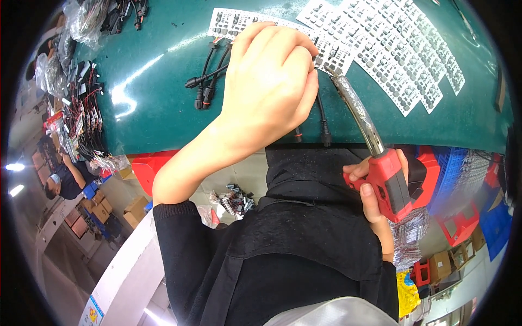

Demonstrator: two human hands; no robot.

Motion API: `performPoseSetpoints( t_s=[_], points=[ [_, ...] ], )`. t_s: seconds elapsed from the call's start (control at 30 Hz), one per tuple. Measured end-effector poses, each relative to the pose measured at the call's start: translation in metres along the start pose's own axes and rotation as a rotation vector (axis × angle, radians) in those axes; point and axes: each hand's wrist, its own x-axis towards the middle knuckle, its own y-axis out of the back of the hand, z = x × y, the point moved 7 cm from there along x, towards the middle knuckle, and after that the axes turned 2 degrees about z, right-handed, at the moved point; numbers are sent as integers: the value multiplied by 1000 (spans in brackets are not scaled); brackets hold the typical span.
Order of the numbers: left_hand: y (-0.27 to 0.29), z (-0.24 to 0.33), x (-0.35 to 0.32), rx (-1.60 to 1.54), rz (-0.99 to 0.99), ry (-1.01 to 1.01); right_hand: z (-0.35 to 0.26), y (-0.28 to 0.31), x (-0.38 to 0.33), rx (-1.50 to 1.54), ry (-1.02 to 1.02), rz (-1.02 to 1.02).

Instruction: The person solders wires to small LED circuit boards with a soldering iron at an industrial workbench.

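My left hand (274,76) is closed above a white strip of small circuit boards (333,58) on the green table. Its fingertips and whatever they pinch are hidden. From beneath this hand, a black cable (322,111) with a plug on its end runs toward the table's near edge. My right hand (371,204) grips a red and black soldering gun (387,182). The gun's long metal barrel slants up and left, its tip at the strip's right end; contact cannot be made out. Left of my left wrist lie several black cables with plugs (207,93).
More circuit board panels (391,70) overlap at the back right. At the left are a heap of wired parts (84,117) and clear plastic bags (84,22). Red stools (147,171) stand under the near edge. A person (70,182) sits at far left.
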Motion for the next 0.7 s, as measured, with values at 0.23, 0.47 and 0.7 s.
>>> performPoseSetpoints(
  t_s=[0.23,0.47,0.7],
  points=[
    [-1,-1,-4,-29,31,26,7,1,-2,-31,-115,-7],
    [-1,1,-4,-18,50,38,8,3,-7,-27,-165,39],
    [1,3,-1,-15,13,18,1,3,-2,-66,-17,-24]
  ],
)
